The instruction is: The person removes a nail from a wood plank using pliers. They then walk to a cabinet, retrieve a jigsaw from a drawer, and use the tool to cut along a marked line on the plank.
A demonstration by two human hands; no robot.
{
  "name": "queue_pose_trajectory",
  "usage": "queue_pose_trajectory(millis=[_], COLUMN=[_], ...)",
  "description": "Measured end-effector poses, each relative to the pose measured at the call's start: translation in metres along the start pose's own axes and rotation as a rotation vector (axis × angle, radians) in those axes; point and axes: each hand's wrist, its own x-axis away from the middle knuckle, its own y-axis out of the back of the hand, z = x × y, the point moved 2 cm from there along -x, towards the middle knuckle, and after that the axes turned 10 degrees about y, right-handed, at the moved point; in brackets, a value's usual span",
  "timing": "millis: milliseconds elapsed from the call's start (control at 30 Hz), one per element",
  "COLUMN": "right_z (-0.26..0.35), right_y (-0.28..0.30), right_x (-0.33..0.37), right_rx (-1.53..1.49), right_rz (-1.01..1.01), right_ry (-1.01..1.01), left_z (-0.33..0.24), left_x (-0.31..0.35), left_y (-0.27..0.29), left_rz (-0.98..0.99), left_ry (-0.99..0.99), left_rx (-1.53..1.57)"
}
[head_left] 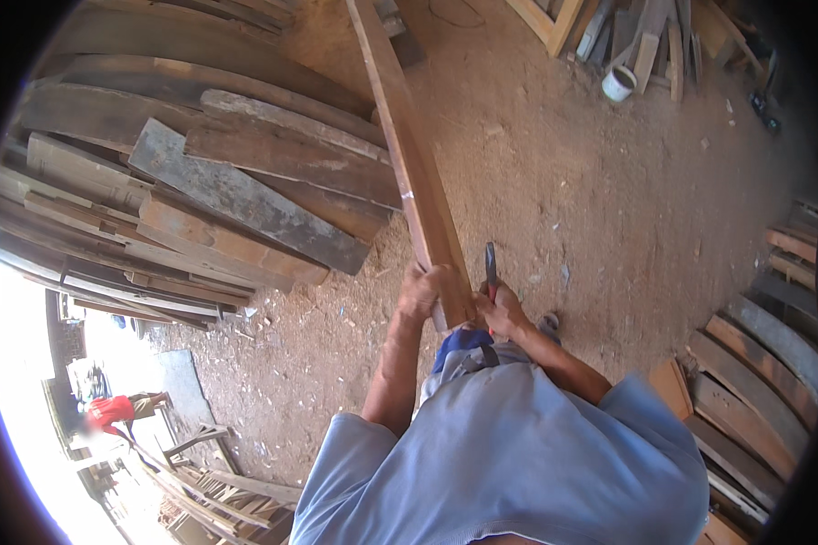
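A long reddish-brown wooden beam (416, 163) runs from in front of my waist up and away to the far left of centre. Around its near end, on the left side, my left hand (420, 291) is closed. My right hand (502, 311) is beside the beam's near end, its fingers wrapped round a hand tool (491, 263) with a red grip. The tool's dark narrow metal end points away from me; its exact kind is hard to make out. Whether the right hand also touches the beam, I cannot tell.
Stacked boards (245, 195) fill the left side. More planks (745, 391) lie at the right. A white bucket (618, 84) stands by upright offcuts at the far right. A person in a red top (111, 413) bends over timber at the lower left. Wood chips litter the dirt floor.
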Motion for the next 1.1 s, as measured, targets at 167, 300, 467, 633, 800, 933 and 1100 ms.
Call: queue_pose_trajectory(millis=[167, 300, 467, 633, 800, 933, 1100], right_z=[-0.038, -0.028, -0.019, 0.009, -0.012, -0.025, -0.032], right_y=[-0.019, -0.015, 0.001, 0.009, 0.021, 0.021, 0.022], right_x=[-0.004, -0.008, -0.005, 0.002, -0.003, -0.005, -0.008], right_rx=[-0.804, -0.517, -0.498, -0.511, -0.331, -0.367, -0.322], right_rz=[0.192, 0.189, 0.117, 0.085, 0.071, 0.048, 0.05], right_ry=[-0.028, 0.045, -0.026, 0.038, 0.061, 0.03, 0.026], left_z=[-0.011, 0.0, 0.021, 0.05, 0.077, 0.082, 0.065], left_x=[0.011, 0.013, -0.001, -0.02, -0.036, -0.041, -0.039], left_y=[0.032, 0.062, 0.065, 0.079, 0.078, 0.073, 0.062], left_rz=[-0.042, -0.014, 0.033, 0.016, 0.001, -0.005, -0.236], left_ry=[-0.055, -0.05, -0.006, 0.005, 0.033, 0.071, 0.162], left_rx=[0.053, 0.196, 0.253, 0.309, 0.324, 0.287, -0.092])
